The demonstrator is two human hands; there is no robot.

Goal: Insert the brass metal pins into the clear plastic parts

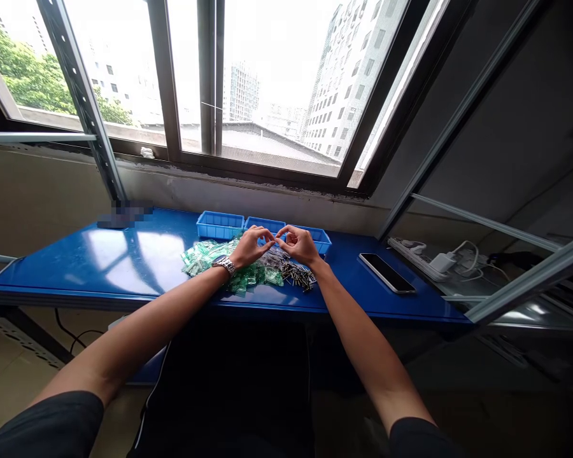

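Left hand point(252, 247): thumb and index are pinched nearly closed; whether anything's gripped can't really be told, too tiny from up here
Right hand point(298, 244): pinched about the same, fingertips brought right up to the left's
Green packets point(203, 256): piled loosely on the blue table point(109, 261), below and beside the hands
Dark metal pins point(298, 276): heaped just beside the packets
Blue bins point(219, 225): lined up behind
Phone point(386, 272): laid flat, well off to the right

Looks like a small workshop: blue bench point(348, 286), blue bins point(219, 225) at twelve o'clock, pile of screws point(298, 276).
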